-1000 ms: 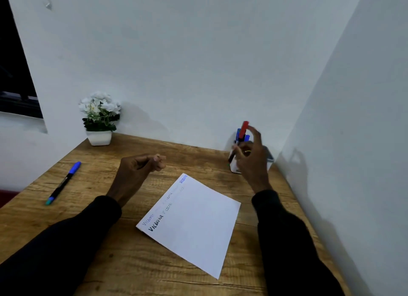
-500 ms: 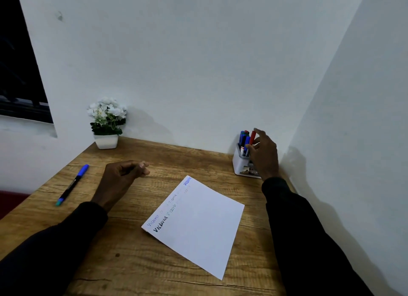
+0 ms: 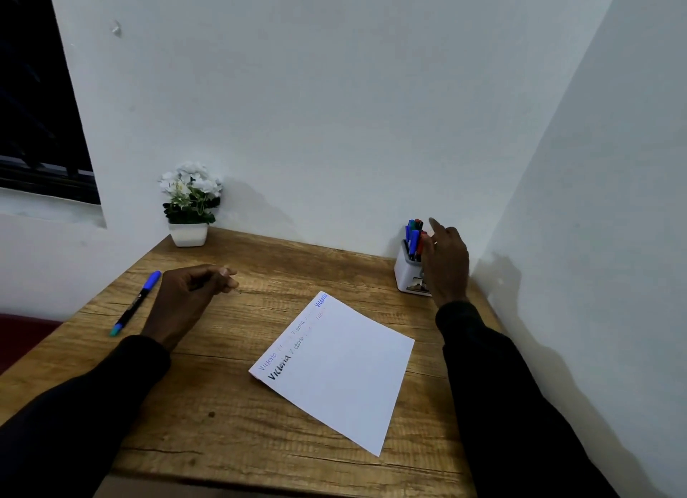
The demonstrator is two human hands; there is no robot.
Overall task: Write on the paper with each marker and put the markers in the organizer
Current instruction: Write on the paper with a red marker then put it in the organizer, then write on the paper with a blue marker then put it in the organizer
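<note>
Fingers (image 3: 434, 225) of the right hand (image 3: 446, 263) splay loose and empty beside the white organizer (image 3: 408, 274) at right of frame, where the red marker (image 3: 421, 244) carried a second ago now stands among blue ones. The left hand (image 3: 186, 300) hovers half-curled, holding nothing, near the last blue-capped marker (image 3: 135, 303) lying at left. The paper (image 3: 342, 371), centre, reads "Victoria" repeatedly; one marker seemingly remains.
</note>
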